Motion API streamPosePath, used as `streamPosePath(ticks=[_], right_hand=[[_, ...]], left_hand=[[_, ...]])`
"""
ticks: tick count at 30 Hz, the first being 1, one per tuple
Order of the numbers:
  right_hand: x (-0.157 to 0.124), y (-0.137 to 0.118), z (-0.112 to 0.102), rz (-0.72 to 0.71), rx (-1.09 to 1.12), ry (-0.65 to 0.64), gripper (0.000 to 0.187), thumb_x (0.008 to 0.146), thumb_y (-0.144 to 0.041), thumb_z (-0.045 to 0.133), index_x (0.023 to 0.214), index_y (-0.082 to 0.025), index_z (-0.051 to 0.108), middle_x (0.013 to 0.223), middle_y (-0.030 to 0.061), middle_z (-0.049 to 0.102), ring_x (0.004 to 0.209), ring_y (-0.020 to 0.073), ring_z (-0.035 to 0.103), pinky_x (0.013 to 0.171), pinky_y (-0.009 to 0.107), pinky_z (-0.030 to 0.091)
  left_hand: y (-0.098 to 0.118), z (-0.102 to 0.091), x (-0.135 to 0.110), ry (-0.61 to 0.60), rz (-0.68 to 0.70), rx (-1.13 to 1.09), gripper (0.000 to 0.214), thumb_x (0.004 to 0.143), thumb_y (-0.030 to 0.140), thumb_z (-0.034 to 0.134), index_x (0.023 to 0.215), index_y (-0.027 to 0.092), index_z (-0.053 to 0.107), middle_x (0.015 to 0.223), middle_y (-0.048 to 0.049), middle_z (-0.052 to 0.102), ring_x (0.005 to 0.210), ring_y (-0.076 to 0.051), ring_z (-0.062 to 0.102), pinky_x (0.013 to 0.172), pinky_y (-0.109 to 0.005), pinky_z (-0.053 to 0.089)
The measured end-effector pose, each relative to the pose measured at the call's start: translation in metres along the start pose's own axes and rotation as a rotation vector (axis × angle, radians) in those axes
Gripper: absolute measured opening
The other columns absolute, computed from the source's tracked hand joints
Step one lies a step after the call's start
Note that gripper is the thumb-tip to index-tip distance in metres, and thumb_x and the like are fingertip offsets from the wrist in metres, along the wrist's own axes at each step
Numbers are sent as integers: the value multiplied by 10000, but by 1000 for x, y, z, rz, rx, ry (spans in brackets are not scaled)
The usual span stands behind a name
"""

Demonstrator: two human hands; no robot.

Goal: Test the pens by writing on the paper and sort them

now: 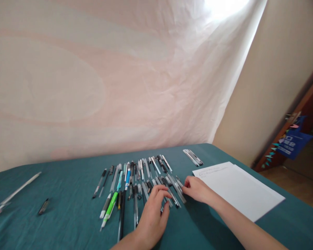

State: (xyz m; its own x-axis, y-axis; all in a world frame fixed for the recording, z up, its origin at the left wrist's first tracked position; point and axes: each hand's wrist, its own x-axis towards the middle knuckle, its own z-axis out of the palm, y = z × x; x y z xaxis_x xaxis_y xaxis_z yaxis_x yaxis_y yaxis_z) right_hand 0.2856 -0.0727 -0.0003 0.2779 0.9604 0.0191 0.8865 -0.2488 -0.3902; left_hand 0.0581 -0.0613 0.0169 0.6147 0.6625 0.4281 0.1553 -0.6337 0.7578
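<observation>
Several pens (135, 180) lie in rows on a teal tablecloth (67, 208), among them a green pen (110, 208) and a blue pen (127, 175). My left hand (152, 217) rests palm down over the near row, fingers curled onto the pens around the middle. My right hand (198, 189) sits at the right end of the row, its fingertips pinched on a clear pen (179, 184) there. What exactly each hand grips is partly hidden by the fingers.
White paper sheets (240, 189) lie to the right of my right hand. A small bundle of pens (193, 157) sits at the far right. A long white stick (21, 189) and a short dark pen (43, 206) lie at the left. A pale curtain hangs behind.
</observation>
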Motion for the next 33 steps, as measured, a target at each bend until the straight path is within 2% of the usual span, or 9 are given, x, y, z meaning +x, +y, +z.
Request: streamPosePath(ticks=[9,17,24,29,33], right_hand=[[0,2,-4,3,97,-38,165,669,-324,589,672,-160,599,632,30,631,571,136,540,478,216,280],[6,14,1,10,215,-115,248,616,-359,646,741,-155,583,627,1,606,553,117,534,450,191,305],[6,14,-3,-13,317,-156,218,658,-325,603,769,-152,531,556,-29,552,458,95,501,407,176,315],[14,14,-17,-82,310,-88,204,736,-348,524,695,-148,546,545,-29,524,496,88,462,457,184,312],[36,11,-17,-83,282,-75,207,710,-310,558,584,-148,529,490,-37,491,472,79,428,456,187,293]], left_hand=[[2,-1,1,-28,0,10,206,804,102,386,915,213,519,1084,-83,465,1026,-182,474,891,-329,389],[2,0,1,-58,28,18,214,804,80,378,922,207,503,1074,-77,457,1016,-170,464,885,-321,388],[2,1,-1,-57,40,27,216,805,76,376,926,206,499,1070,-69,456,1023,-159,455,899,-306,370],[2,1,-1,-43,41,12,216,805,79,378,924,205,507,1055,-69,466,1012,-160,460,890,-301,374],[2,0,-1,-35,38,5,220,798,74,381,912,205,517,1042,-68,479,995,-159,473,873,-295,385]])
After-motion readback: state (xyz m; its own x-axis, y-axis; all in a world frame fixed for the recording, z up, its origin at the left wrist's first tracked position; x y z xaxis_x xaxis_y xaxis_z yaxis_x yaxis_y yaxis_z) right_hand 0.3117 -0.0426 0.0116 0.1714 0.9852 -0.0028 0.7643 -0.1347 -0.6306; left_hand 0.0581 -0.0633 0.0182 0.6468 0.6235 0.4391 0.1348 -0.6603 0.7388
